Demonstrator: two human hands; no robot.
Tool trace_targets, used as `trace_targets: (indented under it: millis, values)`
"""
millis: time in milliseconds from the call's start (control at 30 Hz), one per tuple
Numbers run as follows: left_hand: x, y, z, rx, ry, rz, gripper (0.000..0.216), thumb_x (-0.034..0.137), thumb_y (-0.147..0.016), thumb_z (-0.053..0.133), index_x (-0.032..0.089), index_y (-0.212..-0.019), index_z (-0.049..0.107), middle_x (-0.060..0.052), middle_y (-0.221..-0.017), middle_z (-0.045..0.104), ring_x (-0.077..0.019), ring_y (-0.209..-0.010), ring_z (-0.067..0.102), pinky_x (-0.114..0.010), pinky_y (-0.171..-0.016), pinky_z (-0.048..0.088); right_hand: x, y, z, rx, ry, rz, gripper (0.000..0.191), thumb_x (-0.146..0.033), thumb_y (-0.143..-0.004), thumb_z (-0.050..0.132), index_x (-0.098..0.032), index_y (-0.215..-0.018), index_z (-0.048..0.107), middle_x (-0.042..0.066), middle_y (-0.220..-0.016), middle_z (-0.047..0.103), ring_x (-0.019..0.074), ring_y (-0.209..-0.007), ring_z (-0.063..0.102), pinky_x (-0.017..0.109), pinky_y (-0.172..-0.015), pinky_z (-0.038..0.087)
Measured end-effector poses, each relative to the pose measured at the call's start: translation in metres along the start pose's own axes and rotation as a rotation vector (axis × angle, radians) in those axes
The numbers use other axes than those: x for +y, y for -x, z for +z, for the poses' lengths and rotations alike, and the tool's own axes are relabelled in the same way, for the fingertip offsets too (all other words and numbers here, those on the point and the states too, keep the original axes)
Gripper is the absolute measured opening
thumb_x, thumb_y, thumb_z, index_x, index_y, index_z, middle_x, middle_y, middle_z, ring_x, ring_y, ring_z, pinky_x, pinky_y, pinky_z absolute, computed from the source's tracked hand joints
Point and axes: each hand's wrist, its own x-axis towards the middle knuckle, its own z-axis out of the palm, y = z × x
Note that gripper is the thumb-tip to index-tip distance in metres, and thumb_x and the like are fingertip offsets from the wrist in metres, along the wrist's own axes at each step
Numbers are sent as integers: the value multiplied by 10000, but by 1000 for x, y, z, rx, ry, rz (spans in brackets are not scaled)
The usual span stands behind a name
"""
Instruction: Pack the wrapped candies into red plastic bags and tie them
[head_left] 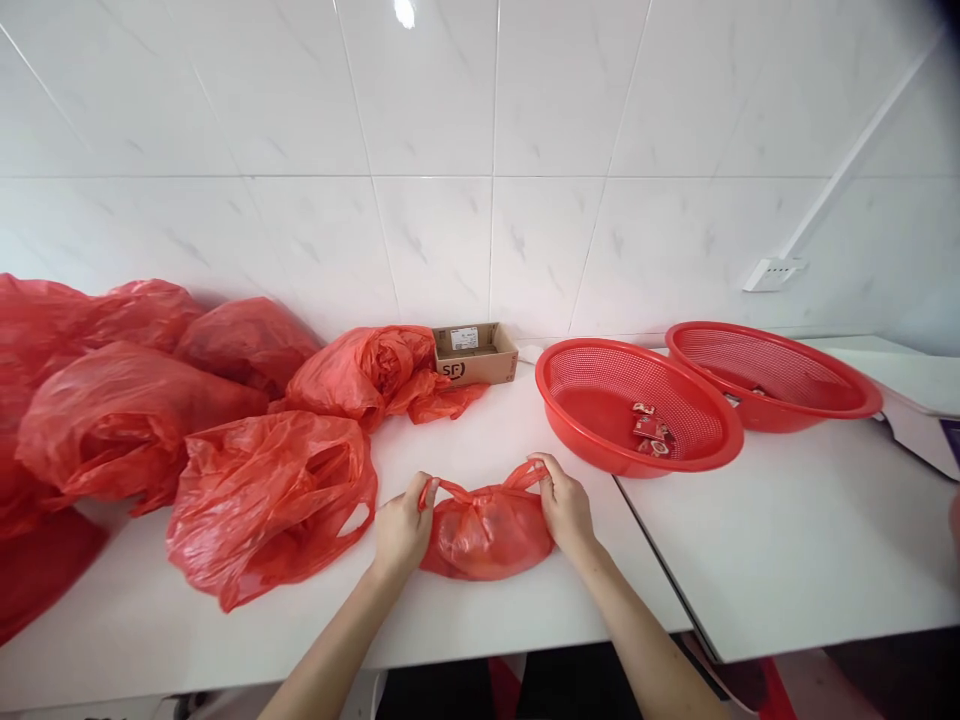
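A filled red plastic bag [491, 540] lies on the white table in front of me, its neck gathered into a twist or knot at the top. My left hand [403, 525] is closed on the bag's left handle, and my right hand [566, 505] grips the right handle. Both handles are pulled outward to the sides. What fills the bag is only dimly visible through the plastic. Left of my left hand rests a crumpled, open red plastic bag [262, 510].
More red plastic bags [142, 410] are heaped on the left. Against the tiled wall stands an open cardboard box [491, 368]. To the right are a red basket [577, 430] holding small packets [651, 430] and a second red basket [795, 412]. A gap [660, 560] separates two tables.
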Motion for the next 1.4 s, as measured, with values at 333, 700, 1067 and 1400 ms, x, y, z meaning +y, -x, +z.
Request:
trace_targets:
  millis: [333,700,1067,1400]
  values:
    - [28,29,20,-23,118,101,382,326,-1007,299,279,-1273,569,-17,-1320,602,-188,-1236,527,-394,-1052,411,-35,32,10,-6,-58,-200,343,-204,-957,374,-244,-1204,608,51,-1170,641,199,-1081,585,363,-953,470]
    - [17,34,44,-180,6,160,423,253,-974,351,213,-1349,543,-28,-1435,521,-253,-1388,391,-500,-1140,322,-15,52,40,-73,-6,-219,445,-112,-912,361,-206,-1272,605,58,-1322,596,251,-1254,504,474,-1064,408]
    - [4,41,-3,-137,255,-53,391,431,-976,362,284,-1193,652,-27,-1324,614,-254,-1279,494,-488,-1054,420,-9,40,-20,0,-1044,359,261,-460,-883,570,-207,-902,631,52,-911,679,211,-898,644,351,-842,514]
    - [-16,70,-27,-129,306,-173,462,512,-920,418,223,-585,553,-55,-1053,686,-284,-1086,545,-478,-946,436,16,38,-41,126,-1057,554,359,-448,-741,674,-211,-656,418,-43,-608,413,132,-581,490,304,-603,519]
